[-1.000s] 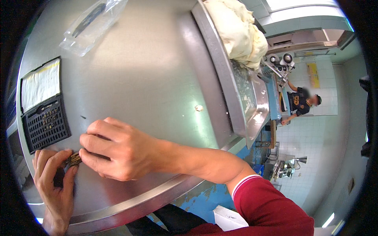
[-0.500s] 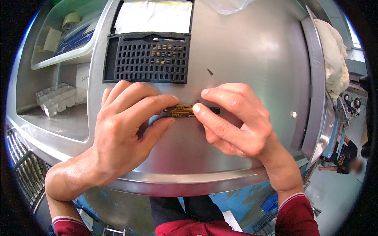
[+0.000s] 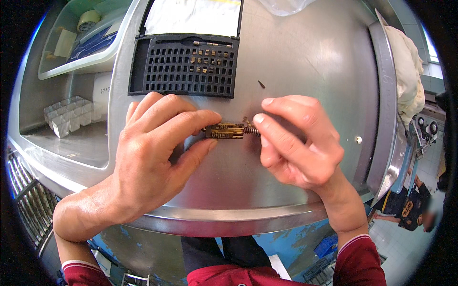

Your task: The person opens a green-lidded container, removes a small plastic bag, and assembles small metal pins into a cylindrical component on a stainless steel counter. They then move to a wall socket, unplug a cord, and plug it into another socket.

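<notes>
Between the thumb and index finger of my left hand [image 3: 157,143] is a small brass-and-black mechanism [image 3: 226,130], lying lengthwise just above the metal worktop. A dark coil spring [image 3: 250,129] sticks out of its right end. My right hand [image 3: 300,143] is closed round the spring's far end, which disappears beneath the fingertips; anything else in that grip is hidden. Tiny brass-coloured bits [image 3: 246,120] show just behind the spring. Beyond my hands lies an open black case [image 3: 181,66] with many small slots, several holding little metal pieces [image 3: 206,61].
A dark pointed piece [image 3: 261,84] lies behind my right hand, and a small white round thing [image 3: 359,139] farther right. Clear plastic trays [image 3: 71,117] and a translucent bin [image 3: 76,66] stand left. Cream cloth [image 3: 403,71] hangs over the right edge. Another person [image 3: 411,207] is far right.
My right hand has drawn to the right, away from the mechanism. The coil spring now shows between the two, where a dark end was before. My left hand keeps its grip.
</notes>
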